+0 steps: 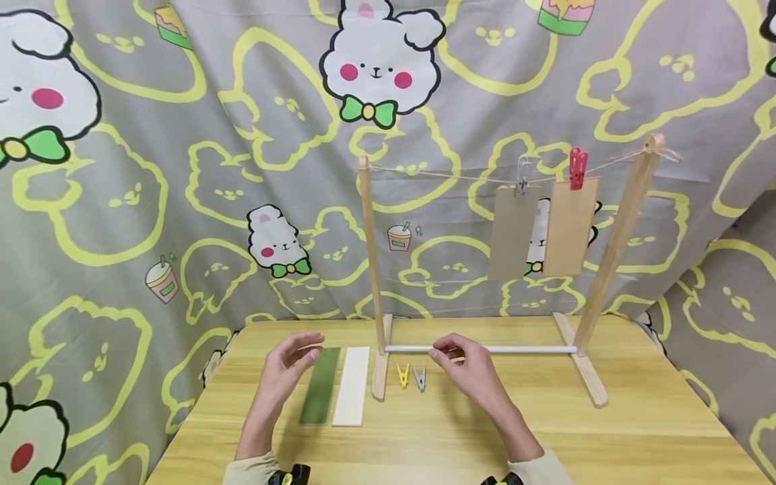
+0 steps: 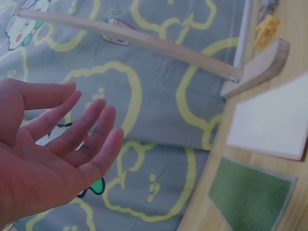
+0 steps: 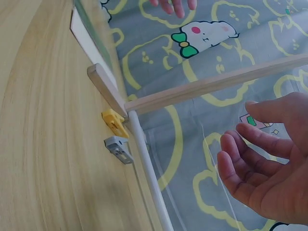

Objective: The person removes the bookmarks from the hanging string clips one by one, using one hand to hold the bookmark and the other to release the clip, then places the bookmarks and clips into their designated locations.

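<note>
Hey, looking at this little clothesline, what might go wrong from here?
The string dips with the taupe card and tan card hanging from it, so more weight could make it sag further. The yellow clothespin and gray clothespin lie close together; picking up one may nudge the other. The right hand is raised near the white rod, so a careless move might bump the wooden stand.

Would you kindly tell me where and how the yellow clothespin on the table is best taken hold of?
Probably pinch the yellow clothespin by its two spread legs, coming from above: its V opens toward the white rod, while the gray clothespin on one side and the wooden foot on the other leave less room sideways.
</note>
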A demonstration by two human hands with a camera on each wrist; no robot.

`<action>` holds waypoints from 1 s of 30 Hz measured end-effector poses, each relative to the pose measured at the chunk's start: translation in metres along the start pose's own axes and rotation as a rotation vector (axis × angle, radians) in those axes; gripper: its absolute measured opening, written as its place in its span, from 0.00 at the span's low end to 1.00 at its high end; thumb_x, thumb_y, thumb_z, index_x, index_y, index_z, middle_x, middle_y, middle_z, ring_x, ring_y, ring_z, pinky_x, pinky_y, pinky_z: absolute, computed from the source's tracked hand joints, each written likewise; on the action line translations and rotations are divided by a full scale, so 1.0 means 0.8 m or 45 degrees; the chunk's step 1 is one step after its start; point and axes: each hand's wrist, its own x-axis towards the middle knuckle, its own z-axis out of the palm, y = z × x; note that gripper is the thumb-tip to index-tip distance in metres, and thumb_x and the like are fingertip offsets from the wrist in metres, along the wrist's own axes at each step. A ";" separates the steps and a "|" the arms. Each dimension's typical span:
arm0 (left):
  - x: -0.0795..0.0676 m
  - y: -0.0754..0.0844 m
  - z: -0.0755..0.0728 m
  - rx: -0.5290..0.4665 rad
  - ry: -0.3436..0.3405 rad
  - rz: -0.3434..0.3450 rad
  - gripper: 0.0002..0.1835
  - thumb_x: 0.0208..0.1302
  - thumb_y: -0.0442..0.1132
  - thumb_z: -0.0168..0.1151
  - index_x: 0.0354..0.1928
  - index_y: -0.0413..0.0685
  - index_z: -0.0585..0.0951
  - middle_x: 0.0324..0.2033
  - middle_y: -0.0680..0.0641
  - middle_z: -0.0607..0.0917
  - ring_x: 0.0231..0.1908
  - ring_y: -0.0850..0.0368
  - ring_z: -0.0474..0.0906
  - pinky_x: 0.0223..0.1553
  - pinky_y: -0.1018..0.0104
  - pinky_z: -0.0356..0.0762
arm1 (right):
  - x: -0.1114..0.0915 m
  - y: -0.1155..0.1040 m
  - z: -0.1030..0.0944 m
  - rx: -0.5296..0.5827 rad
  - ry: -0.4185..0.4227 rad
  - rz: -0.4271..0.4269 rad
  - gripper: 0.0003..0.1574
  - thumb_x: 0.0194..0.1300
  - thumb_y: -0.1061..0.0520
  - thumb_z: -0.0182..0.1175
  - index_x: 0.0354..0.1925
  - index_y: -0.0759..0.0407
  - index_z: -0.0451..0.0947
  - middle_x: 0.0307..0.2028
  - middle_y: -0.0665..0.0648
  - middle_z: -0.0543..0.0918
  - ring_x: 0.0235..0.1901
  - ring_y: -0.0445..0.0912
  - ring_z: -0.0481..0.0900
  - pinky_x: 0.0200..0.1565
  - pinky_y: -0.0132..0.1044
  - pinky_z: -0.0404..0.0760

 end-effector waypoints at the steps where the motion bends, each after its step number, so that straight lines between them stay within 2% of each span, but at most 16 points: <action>1: -0.001 0.002 0.001 -0.005 -0.003 -0.001 0.17 0.70 0.26 0.63 0.59 0.30 0.79 0.56 0.29 0.82 0.52 0.50 0.84 0.48 0.70 0.83 | -0.001 0.000 -0.001 0.002 0.001 0.002 0.06 0.66 0.56 0.71 0.42 0.54 0.87 0.36 0.47 0.87 0.38 0.42 0.83 0.39 0.33 0.83; 12: 0.004 0.016 0.011 -0.018 -0.023 -0.003 0.18 0.71 0.30 0.64 0.60 0.33 0.79 0.57 0.32 0.82 0.53 0.55 0.83 0.51 0.70 0.82 | -0.007 -0.005 -0.018 0.027 0.024 -0.034 0.09 0.67 0.52 0.71 0.43 0.53 0.87 0.37 0.48 0.86 0.41 0.42 0.83 0.41 0.33 0.84; 19: 0.009 0.019 0.024 -0.041 -0.053 0.026 0.18 0.71 0.31 0.64 0.60 0.35 0.79 0.57 0.34 0.82 0.55 0.50 0.82 0.53 0.68 0.81 | -0.011 -0.017 -0.028 0.055 0.048 -0.073 0.10 0.67 0.51 0.71 0.43 0.53 0.87 0.37 0.48 0.87 0.41 0.43 0.84 0.42 0.34 0.84; 23: 0.012 0.021 0.029 -0.092 -0.044 0.035 0.17 0.71 0.31 0.64 0.60 0.35 0.79 0.56 0.41 0.84 0.56 0.47 0.82 0.54 0.64 0.82 | -0.012 -0.025 -0.037 0.054 0.056 -0.113 0.08 0.67 0.52 0.71 0.43 0.51 0.86 0.37 0.47 0.87 0.40 0.42 0.84 0.43 0.34 0.85; 28: 0.010 0.025 0.039 -0.124 -0.057 0.065 0.17 0.71 0.29 0.63 0.59 0.34 0.79 0.56 0.35 0.82 0.57 0.40 0.80 0.54 0.64 0.82 | -0.015 -0.028 -0.048 0.059 0.053 -0.158 0.07 0.68 0.52 0.70 0.44 0.49 0.86 0.38 0.45 0.87 0.40 0.41 0.85 0.43 0.35 0.85; 30: 0.009 0.026 0.046 -0.128 -0.063 0.068 0.17 0.71 0.28 0.63 0.59 0.34 0.79 0.56 0.34 0.82 0.57 0.41 0.81 0.54 0.67 0.82 | -0.017 -0.029 -0.052 0.061 0.054 -0.167 0.08 0.68 0.52 0.70 0.44 0.50 0.86 0.38 0.46 0.87 0.40 0.41 0.85 0.43 0.34 0.85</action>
